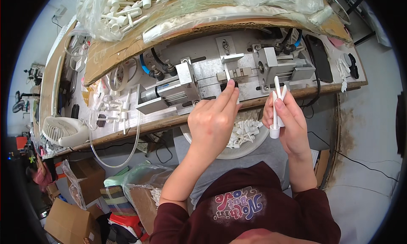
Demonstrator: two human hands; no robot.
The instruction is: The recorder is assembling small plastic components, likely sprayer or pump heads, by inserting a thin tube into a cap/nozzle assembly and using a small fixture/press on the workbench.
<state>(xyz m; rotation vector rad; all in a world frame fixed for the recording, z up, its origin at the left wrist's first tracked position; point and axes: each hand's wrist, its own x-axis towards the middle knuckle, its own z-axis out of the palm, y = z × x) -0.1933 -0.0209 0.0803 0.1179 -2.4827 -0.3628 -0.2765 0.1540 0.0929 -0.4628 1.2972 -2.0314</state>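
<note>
White stick [227,73] at the metal fixture [242,73], ahead of your left hand [213,121], long axis pointing away.
Nearer left fingers extend together at its end, pinching or not I can't tell; right hand [290,116] pinches white rods [275,112].

A long table [163,123] holds a white fan [65,131], small white plastic parts [124,115], a metal machine [205,89] and a flat black thing [319,59] (near the right end).

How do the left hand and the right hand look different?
The left hand stretches out to the metal block; the right hand curls around white parts. The left hand's back faces the camera; the right hand plainly shows its thumb. Both are bare.
</note>
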